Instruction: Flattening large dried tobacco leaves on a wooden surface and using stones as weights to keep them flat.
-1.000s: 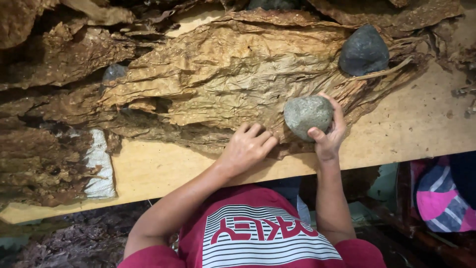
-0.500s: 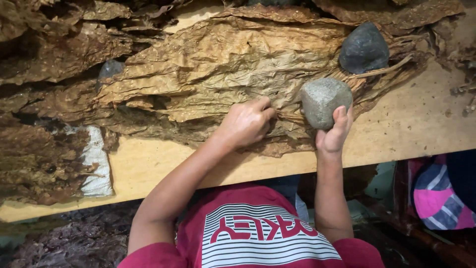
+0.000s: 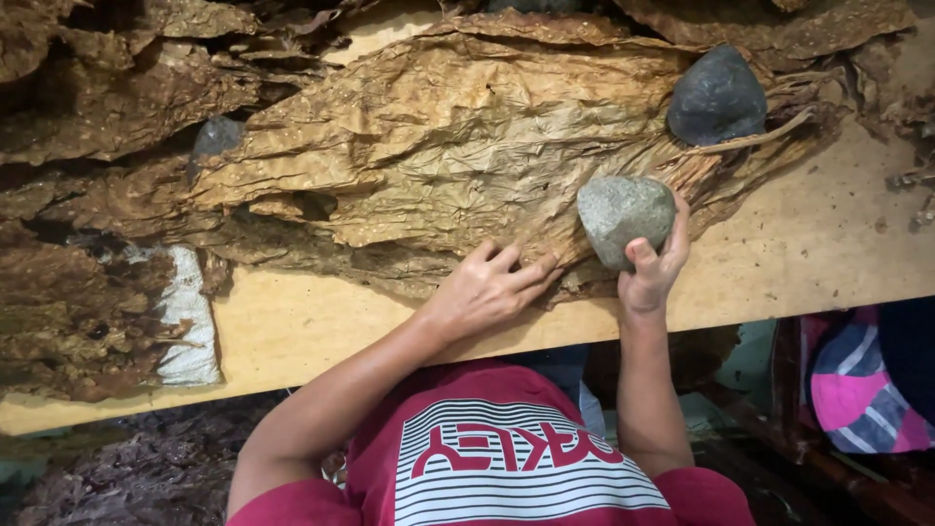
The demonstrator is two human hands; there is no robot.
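Note:
A stack of large dried brown leaves (image 3: 458,146) lies spread across a wooden tabletop (image 3: 799,253). My left hand (image 3: 487,290) lies flat on the near edge of the top leaf, fingers stretched out, holding nothing. My right hand (image 3: 654,268) grips a rounded grey stone (image 3: 623,212) from below, and the stone rests on the stem end of the leaves. A darker stone (image 3: 718,95) sits on the leaf stack farther back, to the right.
More crumpled dark leaves (image 3: 88,312) pile up at the left, over a white cloth (image 3: 185,321). Another small grey stone (image 3: 216,134) sits among the leaves at the back left. A pink and striped fabric (image 3: 862,380) is below the table edge at right.
My right hand has shifted the grey stone a little to the right on the leaves. My left hand slid forward over the leaf, then back toward the table edge.

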